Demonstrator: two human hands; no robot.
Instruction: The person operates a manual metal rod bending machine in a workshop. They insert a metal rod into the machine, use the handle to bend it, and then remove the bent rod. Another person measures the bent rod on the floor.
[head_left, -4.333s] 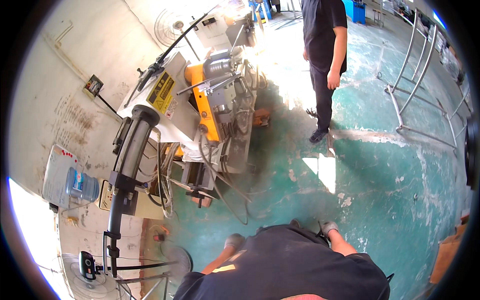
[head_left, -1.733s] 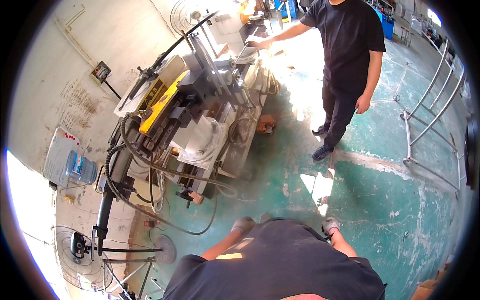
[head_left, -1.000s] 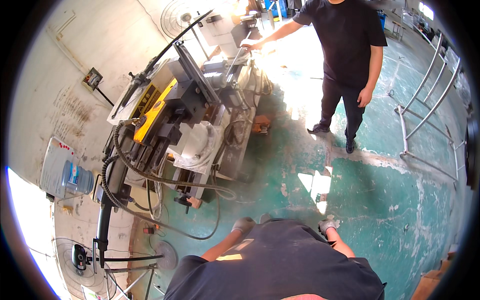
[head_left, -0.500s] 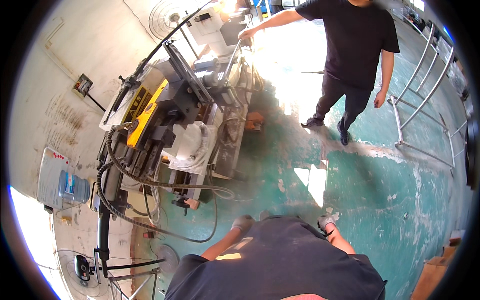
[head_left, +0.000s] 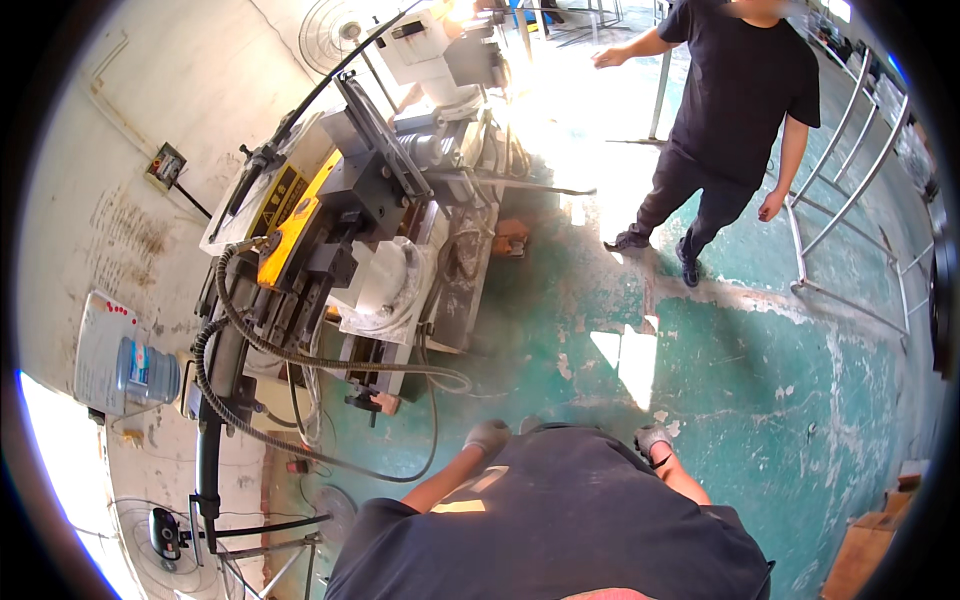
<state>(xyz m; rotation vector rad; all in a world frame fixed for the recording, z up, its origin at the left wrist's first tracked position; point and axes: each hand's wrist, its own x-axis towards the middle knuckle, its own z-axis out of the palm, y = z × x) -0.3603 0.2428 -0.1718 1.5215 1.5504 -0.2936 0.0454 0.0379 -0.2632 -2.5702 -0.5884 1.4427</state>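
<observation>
My left hand (head_left: 488, 436), in a pale grey glove, hangs beside the front of my dark shirt (head_left: 560, 510). On the other side my right hand (head_left: 652, 440), gloved too with a dark band at the wrist, hangs over the green floor (head_left: 740, 390). Their fingers are too small and turned away to make out. Nearest to my left hand are a loop of hose (head_left: 400, 478) and a large milling or drilling machine (head_left: 340, 230) with a yellow panel. A long metal lever (head_left: 530, 186) sticks out of the machine's far side.
A person in black (head_left: 740, 110) stands ahead, one arm stretched toward the machine. A tubular metal frame (head_left: 850, 190) stands at right, cardboard boxes (head_left: 870, 540) at lower right. On the left are a wall, a water bottle (head_left: 150, 375) and a fan (head_left: 165, 540).
The other person's hand has let go of the machine's lever and drawn back to the right. The lever now points out sideways instead of up. My hands have barely moved.
</observation>
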